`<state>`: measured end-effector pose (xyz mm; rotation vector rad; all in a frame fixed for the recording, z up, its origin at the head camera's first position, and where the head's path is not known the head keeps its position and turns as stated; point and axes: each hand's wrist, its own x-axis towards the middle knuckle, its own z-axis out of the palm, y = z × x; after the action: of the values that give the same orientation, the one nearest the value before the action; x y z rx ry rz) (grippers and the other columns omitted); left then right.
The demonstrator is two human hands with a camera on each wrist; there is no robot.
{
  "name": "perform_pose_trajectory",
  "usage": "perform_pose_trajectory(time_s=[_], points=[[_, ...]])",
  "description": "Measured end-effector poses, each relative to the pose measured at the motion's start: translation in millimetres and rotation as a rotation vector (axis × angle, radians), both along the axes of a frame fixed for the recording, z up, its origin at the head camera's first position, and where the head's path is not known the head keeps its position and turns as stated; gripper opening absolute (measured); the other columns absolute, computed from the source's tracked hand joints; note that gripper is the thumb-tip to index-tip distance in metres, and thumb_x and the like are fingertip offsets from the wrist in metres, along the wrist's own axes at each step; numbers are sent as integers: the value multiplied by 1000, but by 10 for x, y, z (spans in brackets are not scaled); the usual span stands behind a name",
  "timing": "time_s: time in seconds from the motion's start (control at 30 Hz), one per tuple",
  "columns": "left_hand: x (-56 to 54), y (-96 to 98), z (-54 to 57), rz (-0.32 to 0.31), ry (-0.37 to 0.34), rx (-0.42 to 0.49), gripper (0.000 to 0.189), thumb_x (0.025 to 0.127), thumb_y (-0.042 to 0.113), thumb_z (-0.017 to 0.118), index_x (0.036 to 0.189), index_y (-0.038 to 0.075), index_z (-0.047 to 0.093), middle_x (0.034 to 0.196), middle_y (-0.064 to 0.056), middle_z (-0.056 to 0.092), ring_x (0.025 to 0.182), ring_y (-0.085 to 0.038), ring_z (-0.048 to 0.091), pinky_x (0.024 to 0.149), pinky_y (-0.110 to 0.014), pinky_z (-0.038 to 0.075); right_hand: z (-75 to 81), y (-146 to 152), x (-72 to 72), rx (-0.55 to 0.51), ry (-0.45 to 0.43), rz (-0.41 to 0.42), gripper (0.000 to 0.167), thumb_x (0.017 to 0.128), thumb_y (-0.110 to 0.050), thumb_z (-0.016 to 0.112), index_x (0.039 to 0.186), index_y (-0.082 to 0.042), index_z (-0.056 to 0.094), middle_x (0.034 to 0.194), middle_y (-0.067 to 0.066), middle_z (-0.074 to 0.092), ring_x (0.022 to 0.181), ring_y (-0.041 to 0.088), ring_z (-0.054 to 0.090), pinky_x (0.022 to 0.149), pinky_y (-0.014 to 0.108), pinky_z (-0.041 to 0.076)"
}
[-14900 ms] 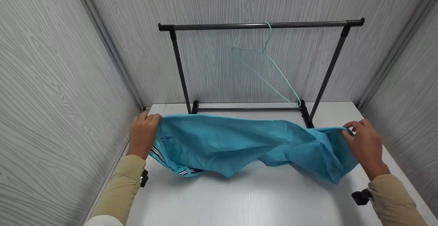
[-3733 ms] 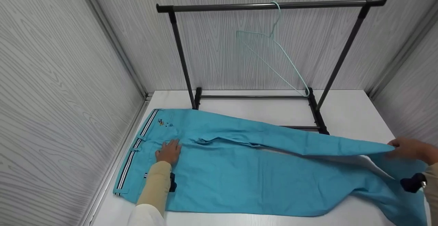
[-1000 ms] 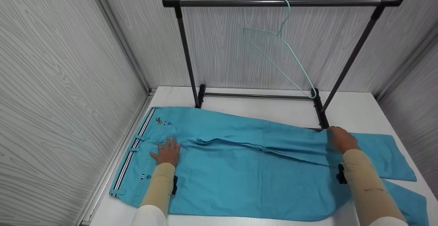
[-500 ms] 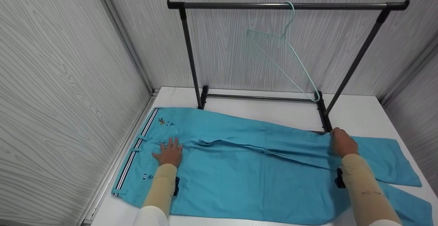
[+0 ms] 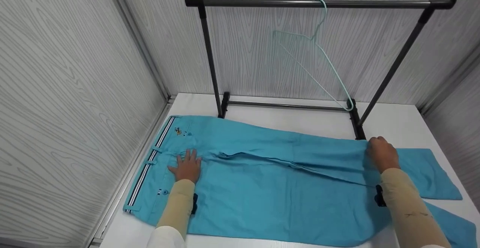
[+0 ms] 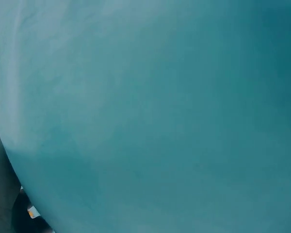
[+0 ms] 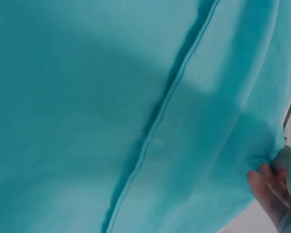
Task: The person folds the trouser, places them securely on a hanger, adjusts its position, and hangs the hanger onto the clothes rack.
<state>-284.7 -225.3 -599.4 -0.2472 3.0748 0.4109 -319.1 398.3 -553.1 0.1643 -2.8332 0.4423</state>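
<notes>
One pair of turquoise trousers point(image 5: 258, 188), laid lengthwise on the tabletop point(image 5: 397, 124). Striped waistband point(image 5: 142, 176) at the left end, hems out to the right, a long rumpled seam between the legs. Left hand point(image 5: 188, 168) palm down near the waistband, fingers spread wide, grasping nothing; probably a weight, so the cloth won't slide when pulled from the other end. Right hand point(image 5: 383, 154) at the far edge of the legs, fingers curled, pinching a gathered bit of fabric; judging by the spacing of the hands, this gives tension along the length. How the layers run beneath the right forearm: cannot tell. Behind the cloth, a black rack point(image 5: 262, 3); the trousers' far edge meets its base, likely for want of room. Pale green hanger point(image 5: 335, 69) hooked on the bar, bare, turned at an angle. Wood-grain walls point(image 5: 63, 90) beyond.
</notes>
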Motion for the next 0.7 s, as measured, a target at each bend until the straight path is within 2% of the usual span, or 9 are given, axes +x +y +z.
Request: perform_pose_trajectory(time_s=[0.1,0.2,0.4,0.53,0.6,0.7], points=[[5,-1,-28,1,-1,4,51,102,36,32,147,13,28,152,-12,22,135,-47,12,89,-78,7,31,-4,9,-122,74,-75,18,88,2,55,99,15,55,91,30,50,74,46,55,66,57,45],[3,6,-40,-2,-5,2,52,102,37,31,148,13,26,152,-11,20,135,-46,10,89,-78,6,51,-25,3,-185,138,-132,16,89,1,53,99,13,54,94,28,47,75,45,54,68,57,44],[-19,55,-37,-11,17,-2,52,101,37,32,147,14,27,152,-11,21,135,-46,11,89,-78,6,67,-48,-12,-231,156,-231,16,92,1,52,102,13,54,98,30,47,81,49,53,70,58,43],[-14,94,-32,-26,28,13,51,101,37,34,146,14,30,151,-11,24,135,-46,13,89,-78,7,77,-39,-15,-275,173,-305,19,95,-1,45,105,12,55,101,30,49,83,49,54,72,58,44],[-7,103,-34,-30,33,19,50,101,36,35,146,13,31,151,-12,25,134,-46,14,89,-78,8,71,-21,-21,-299,125,-296,27,97,-3,41,117,12,50,107,33,49,90,50,52,76,59,42],[1,93,-45,-30,32,11,50,101,36,34,146,13,31,151,-12,24,134,-46,14,89,-78,8,39,42,-2,-313,-54,-246,41,98,-5,32,135,13,31,120,40,43,104,53,46,83,61,39]])
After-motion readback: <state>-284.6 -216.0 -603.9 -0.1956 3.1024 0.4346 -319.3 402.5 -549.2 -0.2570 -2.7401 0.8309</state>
